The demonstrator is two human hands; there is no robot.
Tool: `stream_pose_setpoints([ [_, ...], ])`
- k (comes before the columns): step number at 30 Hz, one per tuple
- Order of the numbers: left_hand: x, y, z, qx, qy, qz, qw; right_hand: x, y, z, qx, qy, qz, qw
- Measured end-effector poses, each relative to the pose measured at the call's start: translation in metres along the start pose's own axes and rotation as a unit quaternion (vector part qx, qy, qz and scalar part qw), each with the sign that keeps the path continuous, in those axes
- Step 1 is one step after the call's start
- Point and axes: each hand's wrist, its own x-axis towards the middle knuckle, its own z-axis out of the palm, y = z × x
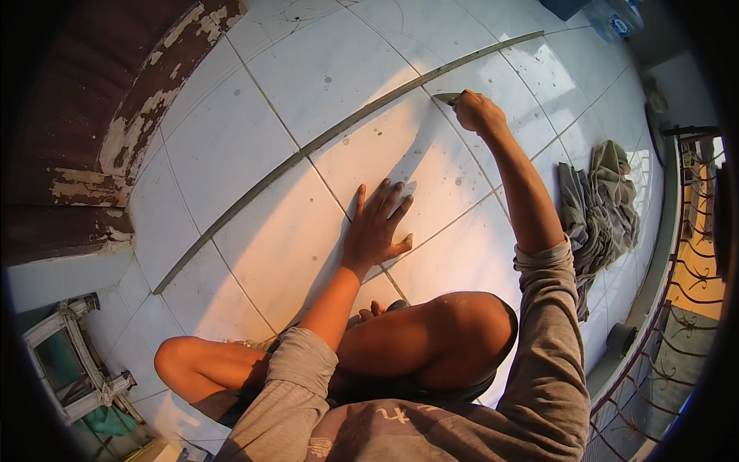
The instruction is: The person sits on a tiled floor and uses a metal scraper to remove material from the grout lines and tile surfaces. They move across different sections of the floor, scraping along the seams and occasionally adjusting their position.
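Observation:
My right hand [479, 112] is closed around the handle of a small tool with a pointed dark metal blade [446, 98]. The blade points left and sits low over the white floor tiles [469, 165], near a long grey strip [302, 153] that runs diagonally across them. Whether its tip touches the floor I cannot tell. Lower down, my left hand [377, 223] rests palm down on the tiles with its fingers spread, holding nothing. Small grey specks dot the tiles around both hands.
A crumpled grey cloth [604, 208] lies to the right, before a metal railing [697, 254]. At upper left is brown woodwork [146, 131] with peeling paint. A whitish frame-like object [73, 358] stands lower left. Far right holds a clear plastic bottle [616, 21].

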Motion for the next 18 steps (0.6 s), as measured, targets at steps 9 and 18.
stream_pose_setpoints([
  [9, 0.002, -0.001, 0.004, 0.000, -0.008, -0.004, 1.000, 0.007, 0.001, -0.010, 0.002, 0.000, 0.001, 1.000],
  [18, 0.000, -0.005, 0.008, 0.049, -0.020, -0.014, 0.998, 0.006, -0.017, -0.015, -0.045, -0.011, 0.005, 0.999],
])
